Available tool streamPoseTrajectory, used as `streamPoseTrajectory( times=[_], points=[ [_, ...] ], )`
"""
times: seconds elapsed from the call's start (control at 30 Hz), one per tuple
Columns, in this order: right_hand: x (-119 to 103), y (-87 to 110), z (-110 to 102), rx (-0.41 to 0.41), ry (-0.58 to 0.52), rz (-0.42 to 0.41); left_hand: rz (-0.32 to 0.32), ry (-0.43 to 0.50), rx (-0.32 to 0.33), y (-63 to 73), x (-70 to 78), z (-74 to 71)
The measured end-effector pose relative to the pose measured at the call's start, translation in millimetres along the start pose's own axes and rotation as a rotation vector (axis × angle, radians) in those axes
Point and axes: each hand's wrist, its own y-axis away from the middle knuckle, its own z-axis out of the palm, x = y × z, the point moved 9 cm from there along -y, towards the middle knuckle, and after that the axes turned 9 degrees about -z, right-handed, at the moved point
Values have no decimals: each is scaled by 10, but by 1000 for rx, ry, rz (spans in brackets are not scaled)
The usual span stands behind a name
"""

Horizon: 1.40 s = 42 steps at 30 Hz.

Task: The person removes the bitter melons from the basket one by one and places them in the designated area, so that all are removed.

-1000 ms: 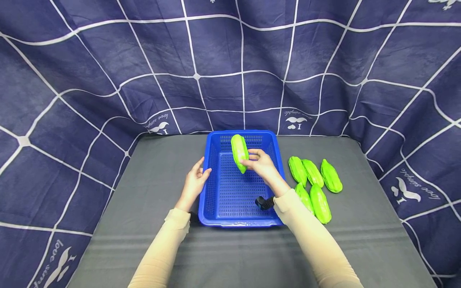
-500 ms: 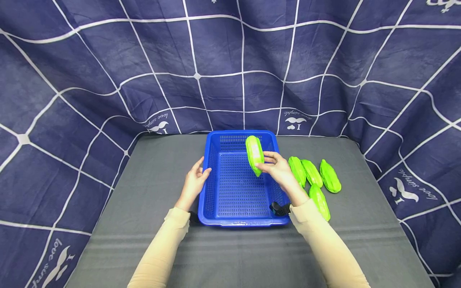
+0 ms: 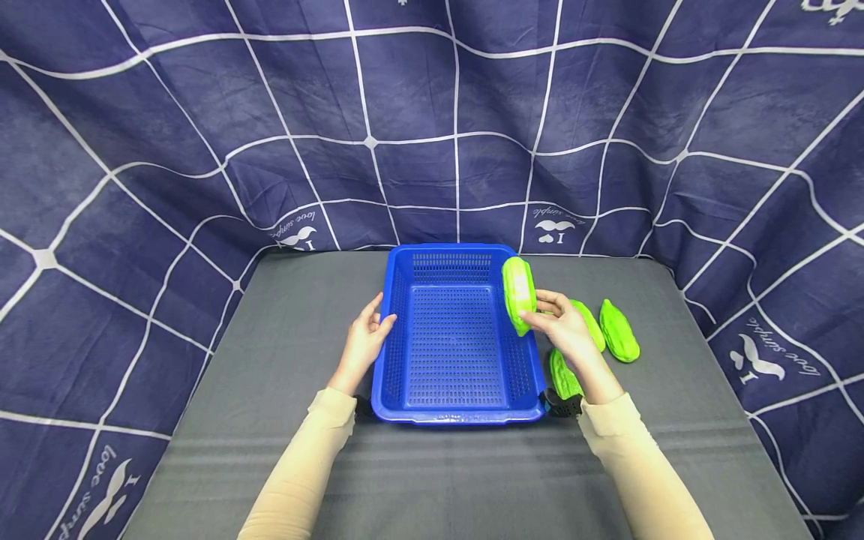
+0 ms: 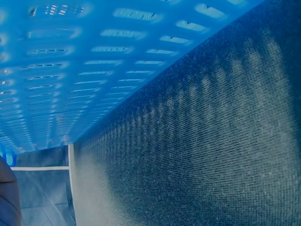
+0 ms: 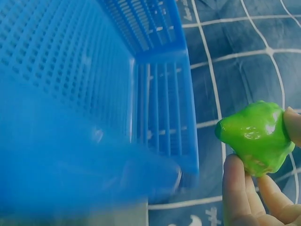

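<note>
My right hand (image 3: 563, 322) pinches a bright green bitter melon (image 3: 518, 294) between thumb and fingers, above the right rim of the blue basket (image 3: 455, 417). In the right wrist view, the melon's (image 5: 258, 136) bumpy, tapered end shows beyond the fingertips, apart from the basket wall. My left hand (image 3: 363, 341) holds the basket's left rim, its thumb tip over the edge. The left wrist view has the slotted outer wall (image 4: 56, 94) and only a bit of the hand (image 4: 7, 197). No bitter melon is visible inside the basket.
More bitter melons lie on the grey table right of the basket: one melon (image 3: 619, 331) farthest right, another (image 3: 589, 325) behind my hand, and one (image 3: 564, 375) partly under my wrist. A navy curtain (image 3: 418, 172) with white lines surrounds the table.
My right hand has carried the bitter melon rightward, from over the basket's middle to its right rim. It now hides part of the melons on the table. The left hand stays put.
</note>
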Motion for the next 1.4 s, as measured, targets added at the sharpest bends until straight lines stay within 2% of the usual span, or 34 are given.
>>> streamPoseTrajectory(
  times=[0.23, 0.6, 0.8, 1.0, 1.4],
  points=[
    [113, 127, -357, 33, 68, 38, 6, -5, -1, 2, 1, 9],
    [314, 412, -1019, 158, 171, 47, 8, -25, -5, 8, -2, 15],
    [450, 556, -1298, 210, 236, 53, -2, -13, -15, 2, -12, 16],
    [613, 645, -1424, 223, 247, 88, -5, 1, -15, 10, 4, 6],
    [866, 767, -1517, 161, 383, 191, -14, -21, -16, 18, 2, 10]
  ],
)
